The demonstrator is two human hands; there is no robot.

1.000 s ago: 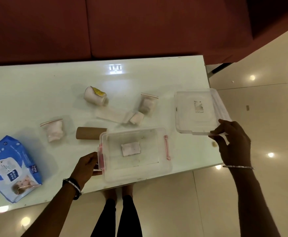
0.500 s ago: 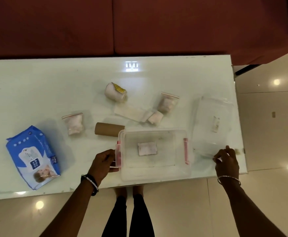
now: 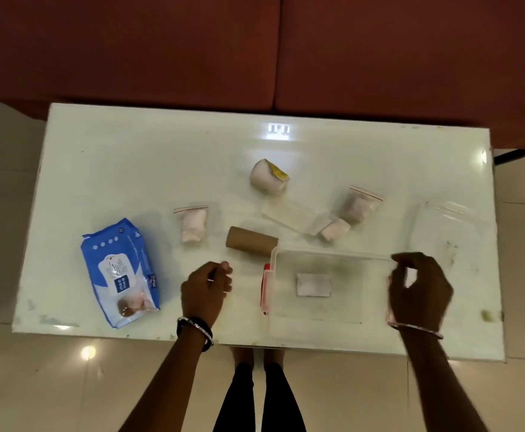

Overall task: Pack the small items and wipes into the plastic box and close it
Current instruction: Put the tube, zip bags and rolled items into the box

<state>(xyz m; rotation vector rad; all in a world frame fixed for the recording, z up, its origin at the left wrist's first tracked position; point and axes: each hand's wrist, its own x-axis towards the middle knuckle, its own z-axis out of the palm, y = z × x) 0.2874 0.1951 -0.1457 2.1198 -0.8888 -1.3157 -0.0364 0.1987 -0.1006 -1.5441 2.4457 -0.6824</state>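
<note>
The clear plastic box stands open at the table's near edge, a pink latch on its left side and a small white sticker on its floor. My right hand grips the box's right wall. My left hand hovers left of the box, fingers loosely curled, holding nothing. The clear lid lies flat at the right. A blue wipes pack lies at the left. Two small zip bags, a cardboard tube, a white roll and a flat white wrapper lie behind the box.
The glossy white table ends just in front of my legs. A dark red sofa runs along its far side. A small white wad lies between the wrapper and the right zip bag. Tiled floor lies on both sides.
My right hand let go of the lid, which now lies on the table, and took hold of the box's right wall. My left hand came off the box's left latch.
</note>
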